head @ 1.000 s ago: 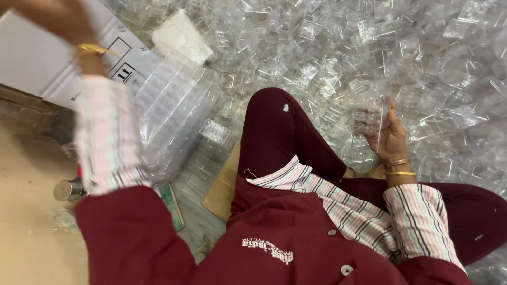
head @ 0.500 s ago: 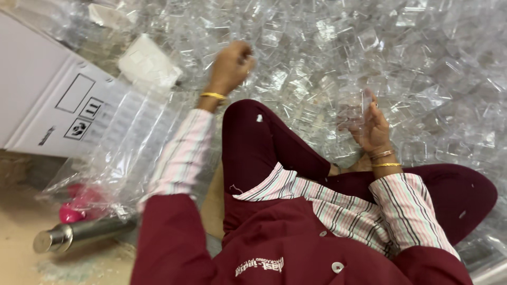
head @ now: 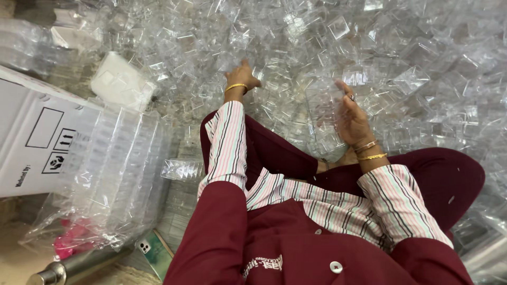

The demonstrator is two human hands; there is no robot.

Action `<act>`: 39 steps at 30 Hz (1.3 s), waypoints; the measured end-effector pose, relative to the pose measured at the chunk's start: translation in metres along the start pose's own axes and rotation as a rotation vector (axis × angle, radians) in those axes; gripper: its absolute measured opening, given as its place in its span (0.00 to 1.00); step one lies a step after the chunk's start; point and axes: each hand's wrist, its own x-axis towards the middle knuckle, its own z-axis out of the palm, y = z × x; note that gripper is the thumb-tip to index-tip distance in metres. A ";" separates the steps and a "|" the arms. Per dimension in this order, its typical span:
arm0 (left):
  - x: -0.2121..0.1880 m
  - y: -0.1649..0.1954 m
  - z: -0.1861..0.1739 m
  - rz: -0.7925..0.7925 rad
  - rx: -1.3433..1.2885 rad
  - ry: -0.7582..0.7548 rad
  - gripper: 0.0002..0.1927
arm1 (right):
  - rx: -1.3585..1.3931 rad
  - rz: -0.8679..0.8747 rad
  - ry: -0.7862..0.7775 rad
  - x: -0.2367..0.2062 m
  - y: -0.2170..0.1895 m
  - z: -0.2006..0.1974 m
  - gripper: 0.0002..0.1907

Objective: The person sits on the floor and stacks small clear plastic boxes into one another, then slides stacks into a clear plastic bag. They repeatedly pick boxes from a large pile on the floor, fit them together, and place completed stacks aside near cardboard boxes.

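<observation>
The floor [head: 182, 208] showed only in a bare strip near the person's knee; almost everywhere else it lay buried under a heap [head: 412, 47] of clear plastic boxes reaching to the far and right edges. At the far left stood a white carton [head: 37, 142], with a bagged stack of clear trays [head: 113, 174] leaning on it, a white foam piece [head: 119, 84] beyond, and a steel flask [head: 74, 266] and a phone [head: 153, 248] nearest the camera. The left hand [head: 244, 74] reached into the heap, fingers curled down among the boxes; whether it pinched one I could not tell. The right hand [head: 349, 119] held a clear box [head: 325, 119] upright above the lap, thumb and fingers pressed on its side. The box was see-through, thin-walled and glossy, its edges catching light.
</observation>
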 end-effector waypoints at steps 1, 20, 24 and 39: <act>0.000 0.000 -0.001 -0.017 -0.019 -0.029 0.50 | 0.015 0.015 -0.025 0.000 -0.001 0.002 0.33; -0.068 0.011 0.028 1.031 -0.157 0.851 0.28 | -0.890 0.098 -0.103 -0.003 -0.012 0.034 0.24; -0.068 0.013 0.031 1.040 -0.097 0.831 0.28 | -1.139 -0.124 -0.182 -0.005 -0.016 0.032 0.24; -0.085 0.028 0.041 1.132 -0.105 0.837 0.24 | -1.418 -0.441 -0.154 -0.011 -0.007 0.038 0.29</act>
